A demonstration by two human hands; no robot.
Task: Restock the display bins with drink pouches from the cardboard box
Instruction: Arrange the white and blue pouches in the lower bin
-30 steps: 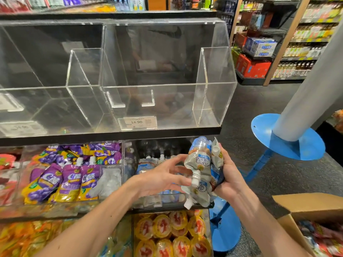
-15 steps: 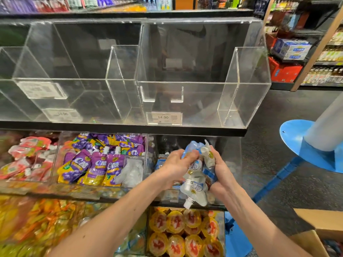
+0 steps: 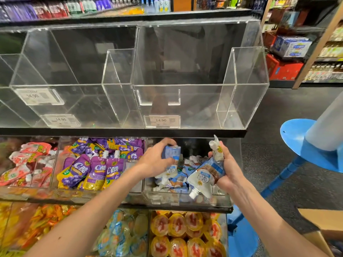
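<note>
Head view: our left hand (image 3: 156, 161) grips one blue drink pouch (image 3: 171, 152) directly over the part-filled clear bin (image 3: 163, 200); our right hand (image 3: 229, 169), just right, clutches a bundle of pouches (image 3: 202, 178), one spout pointing down.

Clear glossy acrylic bins (image 3: 243, 86) across the frame's upper half; shiny plastic-film drink pouches (image 3: 201, 178) centre-right; matt brown cardboard box (image 3: 323, 221) at lower right.
</note>
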